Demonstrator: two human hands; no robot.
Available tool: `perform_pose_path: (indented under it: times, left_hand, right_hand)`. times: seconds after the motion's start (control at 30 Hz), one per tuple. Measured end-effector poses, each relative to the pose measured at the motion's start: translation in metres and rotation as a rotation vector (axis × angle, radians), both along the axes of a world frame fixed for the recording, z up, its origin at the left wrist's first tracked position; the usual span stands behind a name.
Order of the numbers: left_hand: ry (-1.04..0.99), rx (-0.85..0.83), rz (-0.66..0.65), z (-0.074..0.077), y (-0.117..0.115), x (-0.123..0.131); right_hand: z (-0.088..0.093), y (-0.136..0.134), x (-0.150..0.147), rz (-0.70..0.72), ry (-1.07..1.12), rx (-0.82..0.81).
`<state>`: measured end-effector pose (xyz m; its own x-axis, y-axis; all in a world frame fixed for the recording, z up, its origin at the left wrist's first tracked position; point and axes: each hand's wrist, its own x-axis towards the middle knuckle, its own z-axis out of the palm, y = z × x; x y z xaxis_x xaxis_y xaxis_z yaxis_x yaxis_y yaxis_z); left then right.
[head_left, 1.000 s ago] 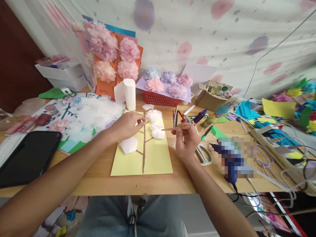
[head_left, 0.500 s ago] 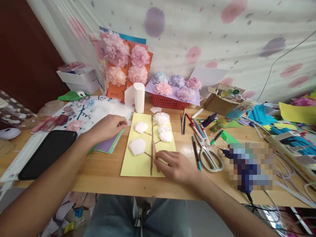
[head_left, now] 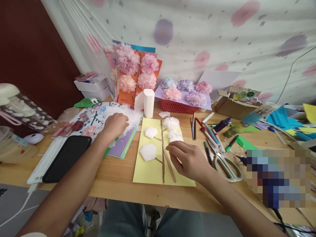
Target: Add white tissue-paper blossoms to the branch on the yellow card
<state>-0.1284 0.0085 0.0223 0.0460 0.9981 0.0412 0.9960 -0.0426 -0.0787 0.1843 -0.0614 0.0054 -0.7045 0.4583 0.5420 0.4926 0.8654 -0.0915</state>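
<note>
A yellow sheet (head_left: 148, 172) lies on the desk with a brown stem and branches, two flat white tissue shapes (head_left: 148, 152) on its left and fluffed white tissue flowers (head_left: 171, 123) on its right. A flat wooden stick (head_left: 170, 166) rests slantwise on the sheet beside the stem. Above the sheet, my right hand (head_left: 189, 158) has loosely bent fingers, their tips close to the stick's upper end, with nothing visible in them. My left hand (head_left: 116, 125) reaches to the pile of white tissue paper (head_left: 112, 111), fingers curled; what they hold is hidden.
Coloured paper sheets (head_left: 122, 144) and a black phone (head_left: 67, 158) lie left. A white roll (head_left: 148, 103) stands behind the sheet. To the right are pens (head_left: 209, 131), scissors (head_left: 225, 166) and a partly blurred glue gun (head_left: 266, 174). Paper flowers in a red basket (head_left: 177, 107) stand behind.
My right hand has moved up off the wooden stick's lower part, and the stick now lies slanted. My left hand has moved from the yellow sheet's edge to the tissue pile. The view has shifted.
</note>
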Motion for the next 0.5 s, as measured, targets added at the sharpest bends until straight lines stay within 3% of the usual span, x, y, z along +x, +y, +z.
perform_pose_path:
  times: [0.1, 0.23, 0.37, 0.5]
  left_hand:
    - [-0.050, -0.032, 0.045, -0.004, -0.003, -0.001]
    - [-0.096, 0.007, 0.017, -0.006, -0.008, -0.014]
    - [-0.059, -0.098, 0.029, -0.006, -0.010, -0.023]
    - [-0.112, -0.083, 0.090, 0.000, -0.013, -0.022]
  right_hand:
    - [0.003, 0.003, -0.018, -0.004, 0.018, -0.010]
    - [-0.006, 0.004, -0.032, 0.012, 0.065, -0.007]
    - [-0.019, 0.004, -0.031, 0.013, 0.116, -0.059]
    - [-0.022, 0.005, -0.025, -0.018, 0.177, -0.111]
